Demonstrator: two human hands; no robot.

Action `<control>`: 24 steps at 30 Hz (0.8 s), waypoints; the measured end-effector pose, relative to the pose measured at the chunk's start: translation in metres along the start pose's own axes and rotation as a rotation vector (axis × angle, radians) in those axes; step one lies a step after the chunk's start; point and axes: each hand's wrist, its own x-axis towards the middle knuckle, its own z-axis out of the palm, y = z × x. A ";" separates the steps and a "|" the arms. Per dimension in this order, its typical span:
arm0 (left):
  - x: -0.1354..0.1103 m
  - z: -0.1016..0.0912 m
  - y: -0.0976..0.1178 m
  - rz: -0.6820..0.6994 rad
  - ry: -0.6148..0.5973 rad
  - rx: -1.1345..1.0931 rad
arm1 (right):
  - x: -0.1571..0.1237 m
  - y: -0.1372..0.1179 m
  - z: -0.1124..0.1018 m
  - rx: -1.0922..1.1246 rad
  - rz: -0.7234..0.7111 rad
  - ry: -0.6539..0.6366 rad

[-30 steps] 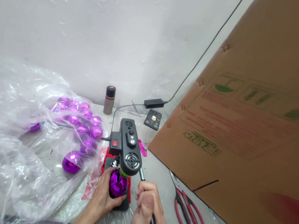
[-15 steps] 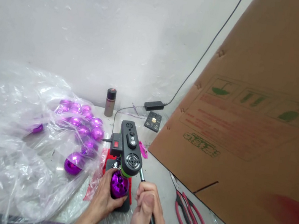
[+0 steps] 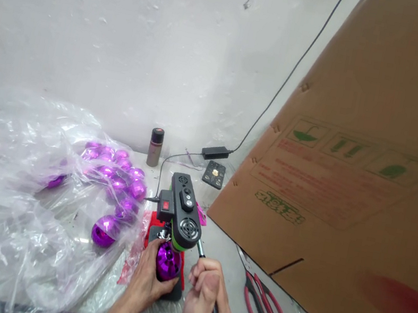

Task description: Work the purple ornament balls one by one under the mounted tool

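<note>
A shiny purple faceted ball [image 3: 167,262] sits in my left hand [image 3: 148,272], whose fingers curl round its left side and thumb presses below it. Directly above the ball is the rounded front end of a small black and green machine [image 3: 185,211] with round vents and a red switch. My right hand [image 3: 207,296] is closed round the black-ended lever [image 3: 201,248] that comes out of the machine's right side. The machine's base is partly hidden by the ball and my left hand. Red material [image 3: 157,218] shows around that base.
Clear plastic sheeting [image 3: 18,231] with several purple balls [image 3: 118,184] covers the left. Red-handled scissors [image 3: 262,303] lie right, beside a large cardboard box [image 3: 335,173]. A bottle [image 3: 155,148], a power adapter [image 3: 215,152] and a small black card-like item [image 3: 214,173] sit along the wall.
The whole view has shifted slightly, so things appear a little lower. Both hands keep the same hold on the ball and the lever.
</note>
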 end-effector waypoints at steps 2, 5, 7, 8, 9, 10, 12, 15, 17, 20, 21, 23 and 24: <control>0.000 0.000 0.001 0.005 0.008 -0.001 | -0.002 0.002 0.001 -0.004 -0.011 0.005; 0.000 -0.001 0.003 0.008 0.005 0.000 | -0.011 0.008 0.002 -0.020 -0.031 0.013; -0.001 -0.001 0.004 0.018 0.005 0.004 | -0.019 0.015 0.000 -0.037 -0.049 0.015; -0.001 -0.001 0.004 0.024 0.007 0.006 | -0.022 0.019 -0.002 -0.047 -0.062 0.008; -0.001 0.000 0.004 0.030 0.010 0.008 | -0.024 0.022 -0.004 -0.057 -0.078 -0.005; -0.001 0.000 0.004 0.033 0.012 0.012 | -0.025 0.023 -0.007 -0.067 -0.095 -0.026; 0.000 0.001 0.003 0.031 0.010 0.016 | -0.020 0.021 -0.011 -0.083 -0.116 -0.074; 0.004 0.002 0.002 0.010 0.004 0.005 | 0.005 0.000 -0.010 -0.101 -0.068 -0.101; 0.004 0.001 -0.003 -0.005 0.013 -0.014 | 0.027 -0.020 -0.004 -0.126 0.039 -0.117; -0.013 -0.003 -0.019 0.024 0.050 -0.009 | 0.051 -0.044 0.005 -0.158 0.096 -0.111; -0.025 -0.004 -0.027 0.057 0.056 0.009 | 0.054 -0.048 0.007 -0.156 0.100 -0.106; -0.059 -0.009 -0.043 0.140 0.060 0.064 | 0.052 -0.049 0.007 -0.139 0.109 -0.101; -0.078 -0.012 -0.050 0.176 0.066 0.092 | 0.049 -0.047 0.006 -0.125 0.109 -0.103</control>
